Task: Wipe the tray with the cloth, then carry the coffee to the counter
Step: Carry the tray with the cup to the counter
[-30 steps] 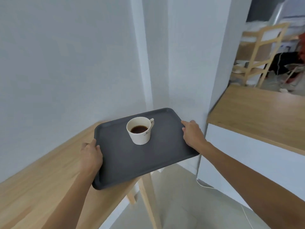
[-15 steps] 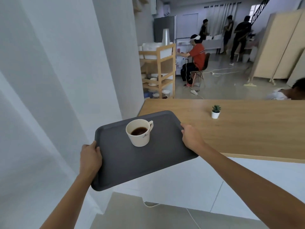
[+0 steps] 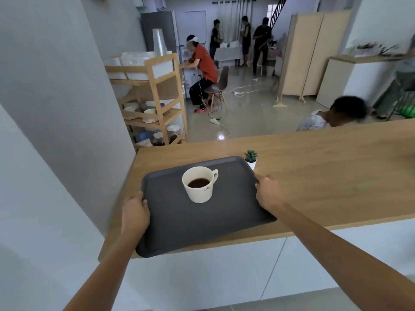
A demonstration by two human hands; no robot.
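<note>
A dark grey tray (image 3: pixel 179 223) is held level over the left end of the wooden counter (image 3: pixel 325 176), its near corner past the counter's front edge. On it stands a cream coffee cup (image 3: pixel 198 191) with dark coffee inside, handle to the right. My left hand (image 3: pixel 134 213) grips the tray's left rim. My right hand (image 3: pixel 268 193) grips the right rim. No cloth is in view.
A small potted plant (image 3: pixel 251 157) stands on the counter just beyond the tray's far right corner. A white wall (image 3: pixel 56 108) closes the left side. Behind the counter are a wooden shelf rack (image 3: pixel 157 102), a seated person, and several people standing further back.
I have turned from the wooden table to the counter. The tray with the cup has moved forward and now hangs over the counter's left end. Both hands keep their grip.
</note>
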